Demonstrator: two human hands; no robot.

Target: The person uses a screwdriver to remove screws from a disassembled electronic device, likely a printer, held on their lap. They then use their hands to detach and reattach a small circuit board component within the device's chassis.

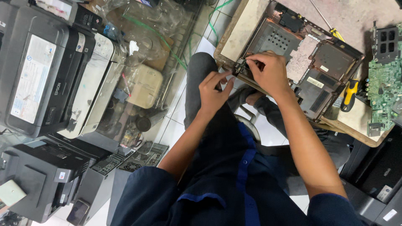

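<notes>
Both hands meet at the near-left corner of an opened laptop shell (293,62), which lies on a small table (243,29) and juts over its edge above the person's lap, likely so that corner is easy to reach; the right hand (270,73) pinches a small dark hinge part (239,69) with thumb and forefinger closed on it; the left hand (213,90) sits just beside, fingers curled, thumb and forefinger tips near the same part, though whether they actually grip it I cannot tell; the shell's long axis runs from upper left to lower right, its corner pointing toward the lap; a yellow-handled screwdriver (348,94) lies by the shell, a green circuit board (383,90) further right, and 2 printers (46,67) stand well apart at left.
</notes>
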